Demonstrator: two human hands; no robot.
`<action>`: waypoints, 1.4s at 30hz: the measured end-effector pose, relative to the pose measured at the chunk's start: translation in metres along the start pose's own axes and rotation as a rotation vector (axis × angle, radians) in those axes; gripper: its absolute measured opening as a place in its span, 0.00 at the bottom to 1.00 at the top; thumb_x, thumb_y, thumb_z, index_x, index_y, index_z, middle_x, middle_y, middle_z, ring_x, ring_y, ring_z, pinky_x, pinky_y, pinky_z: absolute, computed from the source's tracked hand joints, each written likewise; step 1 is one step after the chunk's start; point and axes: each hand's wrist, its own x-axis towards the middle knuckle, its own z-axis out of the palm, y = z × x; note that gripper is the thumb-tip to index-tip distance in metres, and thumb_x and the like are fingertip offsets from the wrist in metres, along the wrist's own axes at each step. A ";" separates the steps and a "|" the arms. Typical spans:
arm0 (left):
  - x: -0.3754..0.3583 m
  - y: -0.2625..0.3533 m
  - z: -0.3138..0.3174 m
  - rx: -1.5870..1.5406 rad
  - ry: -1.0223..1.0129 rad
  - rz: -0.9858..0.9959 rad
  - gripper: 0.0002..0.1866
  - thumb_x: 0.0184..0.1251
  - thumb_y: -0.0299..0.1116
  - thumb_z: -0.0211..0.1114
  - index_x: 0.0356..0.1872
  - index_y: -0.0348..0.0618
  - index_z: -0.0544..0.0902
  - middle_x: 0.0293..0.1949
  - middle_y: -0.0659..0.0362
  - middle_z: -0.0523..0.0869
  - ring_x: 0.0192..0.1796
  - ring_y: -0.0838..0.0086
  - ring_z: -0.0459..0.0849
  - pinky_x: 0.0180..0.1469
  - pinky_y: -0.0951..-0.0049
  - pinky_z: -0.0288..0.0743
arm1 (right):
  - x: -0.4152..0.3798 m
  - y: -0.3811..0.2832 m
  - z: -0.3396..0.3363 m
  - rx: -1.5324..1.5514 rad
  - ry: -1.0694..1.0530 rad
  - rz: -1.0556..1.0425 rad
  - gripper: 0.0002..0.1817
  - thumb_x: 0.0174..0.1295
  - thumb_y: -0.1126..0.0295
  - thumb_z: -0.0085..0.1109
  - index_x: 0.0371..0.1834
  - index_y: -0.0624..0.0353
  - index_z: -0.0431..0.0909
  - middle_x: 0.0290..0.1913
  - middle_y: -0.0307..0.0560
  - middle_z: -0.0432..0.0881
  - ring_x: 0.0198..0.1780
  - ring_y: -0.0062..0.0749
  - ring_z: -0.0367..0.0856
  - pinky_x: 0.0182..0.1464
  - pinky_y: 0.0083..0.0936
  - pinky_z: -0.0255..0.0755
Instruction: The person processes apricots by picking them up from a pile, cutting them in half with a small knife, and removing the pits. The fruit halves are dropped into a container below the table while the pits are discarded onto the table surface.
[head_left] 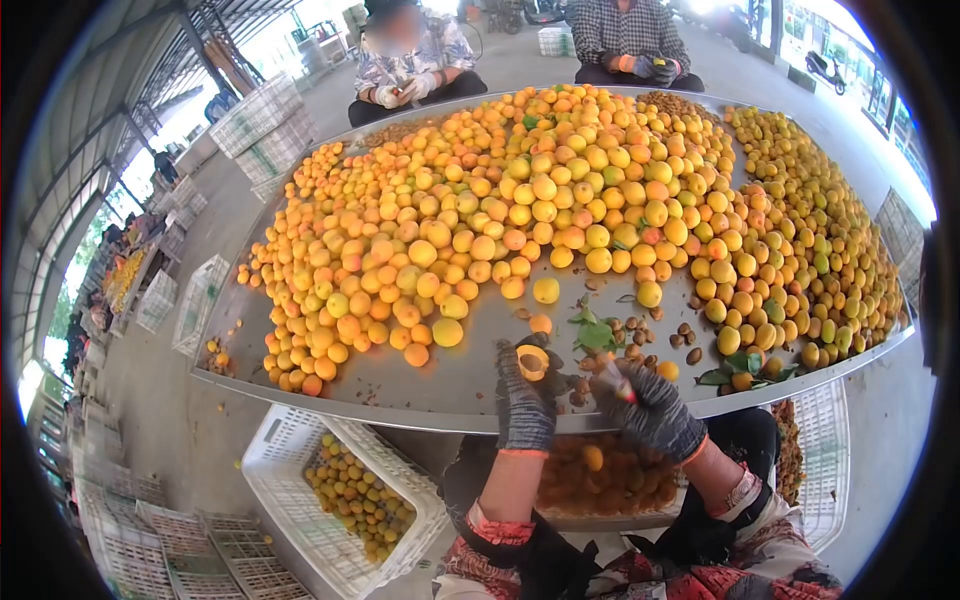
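- Your left hand (524, 392), in a dark knit glove, is closed around an opened apricot (533, 361), cut face up, at the near edge of the metal table (440, 385).
- Your right hand (650, 408), gloved the same way, is clenched on a small tool (612, 374) with a pale blade and a red handle; its tip points toward the apricot and stands just beside it.
- Brown pits (640, 340) and green leaves (594, 333) lie scattered on the bare metal just beyond your hands.
- A large heap of whole apricots (520, 210) covers most of the table, and a second band of smaller fruit (810, 240) runs down its right side.
- A white plastic crate (300, 480) partly filled with fruit stands on the floor to your left, below the table edge.
- A tub of orange halves (600, 478) sits under the table edge, directly in front of your lap.
- Two other people sit at the far side: one in white gloves (405, 88), the other with hands (640, 66) close together.
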 end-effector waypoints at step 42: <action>0.019 -0.023 0.013 -0.137 0.101 -0.236 0.24 0.63 0.54 0.48 0.44 0.43 0.74 0.38 0.56 0.79 0.36 0.69 0.78 0.35 0.69 0.74 | 0.088 -0.019 0.049 1.078 0.158 0.050 0.11 0.54 0.75 0.55 0.41 0.61 0.74 0.35 0.39 0.78 0.35 0.21 0.75 0.40 0.19 0.70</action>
